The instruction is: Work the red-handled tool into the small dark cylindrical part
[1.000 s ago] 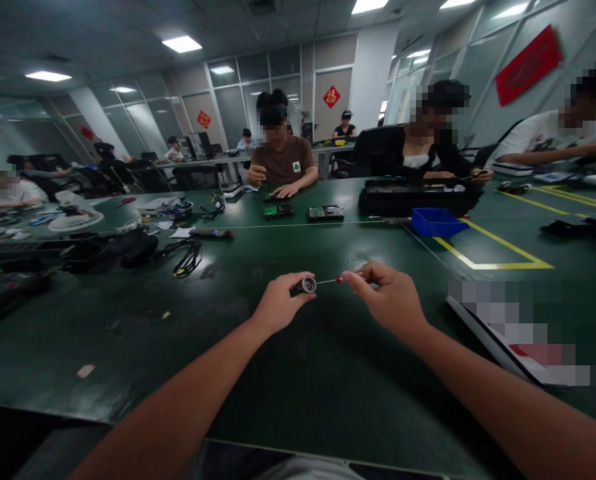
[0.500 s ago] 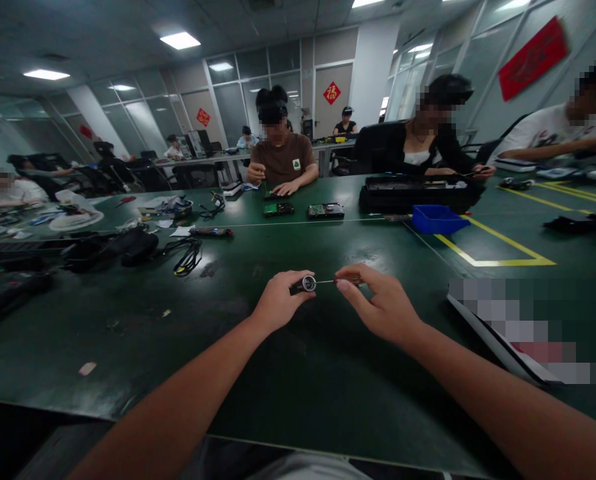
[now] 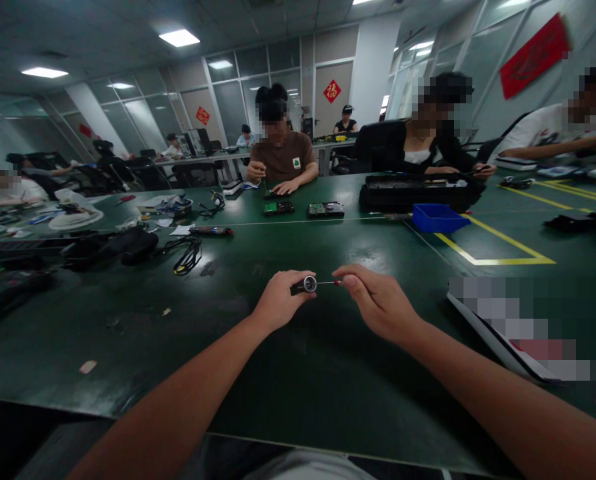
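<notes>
My left hand (image 3: 277,301) is closed round a small dark cylinder with a round, silvery open end (image 3: 309,284) that faces me. What kind of part it is, I cannot make out. My right hand (image 3: 382,301) grips a screwdriver (image 3: 327,283) by its handle, which the fingers mostly cover. A reddish bit of the handle shows at the fingertips. The thin metal shaft points left and reaches the cylinder's side; whether its tip sits in a screw is hidden. Both hands are held above the green table (image 3: 298,380).
Two circuit-board devices (image 3: 326,210) lie across the table, before a person in a brown shirt (image 3: 285,159). A blue bin (image 3: 439,219) and a black case (image 3: 421,195) stand at back right. Cables (image 3: 188,257) lie left; a white-edged item (image 3: 498,340) is near my right forearm.
My right fingers have rolled round the screwdriver handle and now cover more of it, with the thumb drawn slightly right. My left hand and the cylinder have hardly moved.
</notes>
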The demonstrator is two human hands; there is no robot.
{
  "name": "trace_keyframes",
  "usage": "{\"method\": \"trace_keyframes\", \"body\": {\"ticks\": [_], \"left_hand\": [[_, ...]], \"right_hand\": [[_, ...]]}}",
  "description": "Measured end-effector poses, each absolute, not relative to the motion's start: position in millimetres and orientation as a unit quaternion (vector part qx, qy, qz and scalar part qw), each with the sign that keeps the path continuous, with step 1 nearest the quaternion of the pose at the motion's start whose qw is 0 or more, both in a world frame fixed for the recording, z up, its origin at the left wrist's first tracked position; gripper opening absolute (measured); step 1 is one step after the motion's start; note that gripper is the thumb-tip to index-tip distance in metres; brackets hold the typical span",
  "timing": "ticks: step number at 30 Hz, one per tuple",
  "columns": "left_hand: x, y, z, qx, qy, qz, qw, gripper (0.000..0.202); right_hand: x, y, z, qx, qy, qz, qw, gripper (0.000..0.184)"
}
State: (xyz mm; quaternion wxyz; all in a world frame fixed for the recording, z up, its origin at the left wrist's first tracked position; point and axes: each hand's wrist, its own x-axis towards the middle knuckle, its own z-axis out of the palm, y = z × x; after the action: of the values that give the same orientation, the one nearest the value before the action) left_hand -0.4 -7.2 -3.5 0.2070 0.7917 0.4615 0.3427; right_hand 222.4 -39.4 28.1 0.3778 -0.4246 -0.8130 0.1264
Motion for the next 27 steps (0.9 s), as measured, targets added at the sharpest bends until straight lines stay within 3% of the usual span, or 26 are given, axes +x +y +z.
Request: {"method": "trace_keyframes", "body": {"ticks": [8,18,23,27], "left_hand": [[-1,-7,-3,0.795,0.458,0.346,0.197,0.038],[0,-8,-3,0.797,0.453,0.343,0.205,0.037],[0,-9,0,0.789,0.475,0.336,0.199,0.036],[0,-10,1,0.794,0.473,0.343,0.17,0.037]], "right_hand": [[223,-38,24,-0.424,-0.794,0.12,0.418,0.034],[221,-40,29,-0.451,-0.792,0.118,0.394,0.032],[219,-37,24,-0.462,-0.73,0.198,0.464,0.023],[217,-28,21,-0.453,-0.636,0.319,0.537,0.029]]}}
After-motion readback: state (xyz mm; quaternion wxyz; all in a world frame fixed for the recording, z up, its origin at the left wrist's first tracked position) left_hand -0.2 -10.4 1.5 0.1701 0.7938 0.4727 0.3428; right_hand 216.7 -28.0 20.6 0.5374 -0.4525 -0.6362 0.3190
